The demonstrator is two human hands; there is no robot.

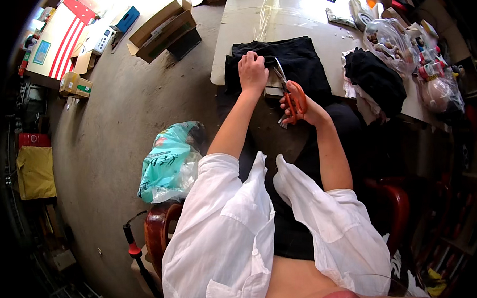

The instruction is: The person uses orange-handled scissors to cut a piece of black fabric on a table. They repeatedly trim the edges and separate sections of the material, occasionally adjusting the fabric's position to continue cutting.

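My right hand (306, 109) holds orange-handled scissors (296, 98), their silver blades open slightly and pointing forward at a black cloth (298, 56) on the table's near edge. My left hand (252, 74) has its fingers curled on the cloth, just left of the blade tips, gripping it. A pale flat piece (274, 89) shows under the cloth's near edge, below my hands; I cannot make out what it is.
The white table (243, 15) carries bagged items (391, 46), a heap of black cloth (374, 82) and small objects at right. An open carton (164, 29) stands on the floor at upper left, a turquoise bag (164, 160) beside my chair (154, 227). A low table (53, 45) is far left.
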